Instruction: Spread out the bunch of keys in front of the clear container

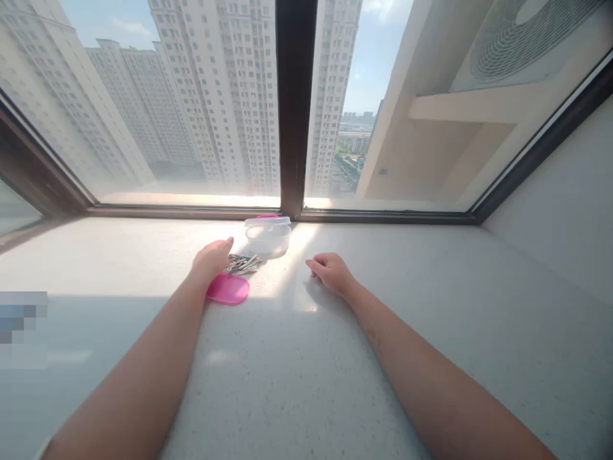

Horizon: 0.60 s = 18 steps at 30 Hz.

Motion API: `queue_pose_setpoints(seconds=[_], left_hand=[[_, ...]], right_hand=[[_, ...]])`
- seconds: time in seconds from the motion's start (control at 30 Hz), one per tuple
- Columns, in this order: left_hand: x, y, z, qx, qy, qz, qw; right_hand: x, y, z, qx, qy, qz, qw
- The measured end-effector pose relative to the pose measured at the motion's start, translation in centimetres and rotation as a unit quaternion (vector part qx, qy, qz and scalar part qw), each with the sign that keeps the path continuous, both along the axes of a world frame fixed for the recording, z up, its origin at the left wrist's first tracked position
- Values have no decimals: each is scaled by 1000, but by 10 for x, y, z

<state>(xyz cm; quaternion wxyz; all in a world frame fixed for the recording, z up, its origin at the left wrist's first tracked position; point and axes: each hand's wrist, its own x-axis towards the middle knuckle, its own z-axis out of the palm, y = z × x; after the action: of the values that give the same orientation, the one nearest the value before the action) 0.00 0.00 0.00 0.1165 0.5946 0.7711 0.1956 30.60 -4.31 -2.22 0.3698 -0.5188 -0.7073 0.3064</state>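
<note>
Left of centre, a flat piece (228,289) is bright pink and the metal pieces (243,264) silvery. Mid-frame, the tub (267,243) looks clear; the sill (297,377), lower centre, is pale grey, speckled darker.

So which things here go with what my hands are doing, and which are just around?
At hand:
- silvery bundle, beside the left hand
- flat pink piece, nearer the camera
- clear lidded container, just beyond

Just around:
- window frame
- fan unit outside
- tower blocks outside
</note>
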Motion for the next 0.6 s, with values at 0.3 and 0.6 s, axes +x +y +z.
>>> queue_pose_setpoints(seconds=[0.3, 0.6], left_hand=[[24, -6, -13, -29, 80, -107, 991], [39, -9, -26, 15, 140, -146, 979]], right_hand=[[0, -1, 2, 3, -7, 4, 1000], [0, -1, 3, -4, -9, 6, 1000]])
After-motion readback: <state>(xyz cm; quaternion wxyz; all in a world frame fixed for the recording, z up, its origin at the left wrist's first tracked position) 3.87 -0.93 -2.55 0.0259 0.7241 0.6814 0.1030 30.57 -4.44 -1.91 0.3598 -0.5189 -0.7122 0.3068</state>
